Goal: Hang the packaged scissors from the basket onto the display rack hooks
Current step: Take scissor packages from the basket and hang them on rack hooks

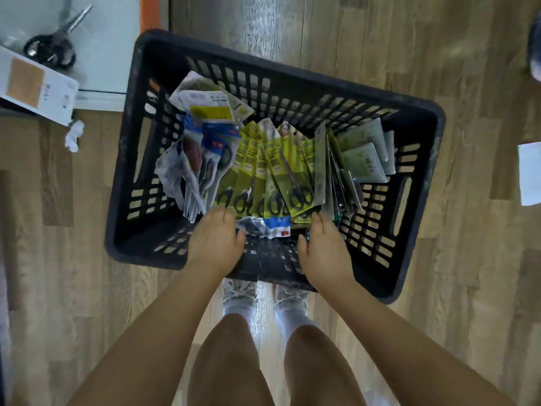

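Wood-plank laminate floor (pixel 380 39), pale brown, seen from straight above. Black slotted plastic basket (pixel 140 159) sits on it, directly ahead of the person's feet in grey laced shoes (pixel 237 290) and white socks. Inside the basket: a fanned row of yellow-green carded packages of black-handled scissors (pixel 281 174), leaning against one another across the middle; blue-and-white packaged scissors (pixel 210 148) bunched at the left end; grey-green flat packets (pixel 363 159) stacked at the right end; one crumpled blue, white and red pack (pixel 275 227) lying flat near the front wall. Both bare forearms reach down and forward over the basket's near rim. Left hand (pixel 216 238), palm down, fingers bent over the lower left edge of the yellow-green row, fingertips touching the packs; whether it actually grips one I cannot tell. Right hand (pixel 322 244), palm down, thumb spread inward, fingers curled against the lower right edge of the same row; grip likewise unclear. Hands apart, with the crumpled pack between them. Top left: a pale shelf surface (pixel 111 39) with dark-handled loose scissors (pixel 54 45), a white card with a tan panel (pixel 32 83) beside it.
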The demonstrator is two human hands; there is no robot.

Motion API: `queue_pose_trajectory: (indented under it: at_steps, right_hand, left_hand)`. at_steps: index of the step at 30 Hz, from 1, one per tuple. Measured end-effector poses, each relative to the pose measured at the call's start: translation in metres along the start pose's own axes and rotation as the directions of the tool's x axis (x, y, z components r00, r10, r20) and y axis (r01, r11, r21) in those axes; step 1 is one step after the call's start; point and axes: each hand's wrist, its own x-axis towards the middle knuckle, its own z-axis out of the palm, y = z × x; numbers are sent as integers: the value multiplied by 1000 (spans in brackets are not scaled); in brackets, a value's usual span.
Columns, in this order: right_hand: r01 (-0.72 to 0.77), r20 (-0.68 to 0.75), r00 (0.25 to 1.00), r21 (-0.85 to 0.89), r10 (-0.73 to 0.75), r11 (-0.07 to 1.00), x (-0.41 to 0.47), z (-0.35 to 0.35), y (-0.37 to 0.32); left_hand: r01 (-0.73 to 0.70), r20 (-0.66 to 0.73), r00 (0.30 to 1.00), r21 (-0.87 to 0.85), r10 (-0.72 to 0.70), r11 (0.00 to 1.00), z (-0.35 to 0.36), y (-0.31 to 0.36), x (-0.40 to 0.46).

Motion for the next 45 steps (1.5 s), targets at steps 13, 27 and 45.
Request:
queue_pose_trajectory:
  at_steps: [13, 27, 45]
  right_hand:
    - [6, -168, 985, 191, 26, 982, 164, 58, 17]
    - [-42, -108, 990, 399, 92, 916, 214, 66, 29]
    - [23, -86, 990, 880, 111, 475, 223, 50, 33]
  left_hand:
    - [-126, 66, 990, 69, 121, 990, 64, 26, 157]
    - [-60, -112, 993, -313, 26, 948, 85, 12, 206]
    - [117, 154, 988, -834, 22, 540, 19, -25, 200]
